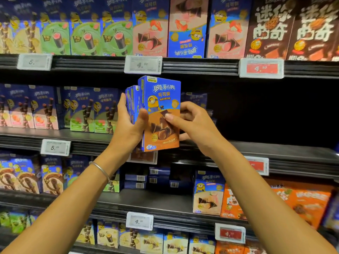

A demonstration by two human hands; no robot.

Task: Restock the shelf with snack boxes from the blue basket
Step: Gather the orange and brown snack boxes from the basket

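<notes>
The left hand (128, 125) is gripping flat cardboard boxes (132, 103); the right hand (190, 121) is pinching the shiny front box (161, 99) near the shelf's front edge (275, 149).

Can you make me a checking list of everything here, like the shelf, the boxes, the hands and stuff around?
Surface: middle shelf, dark gap on its right side.
Job's things: snack boxes bunched upright; front box blue and orange; blue basket not in view.
Clutter: upside-down box on the top shelf.
Hands: left hand grips the bunch; right hand pinches the front box.
Cables: nothing seen.
Surroundings: price tags, rows of other snacks.
</notes>
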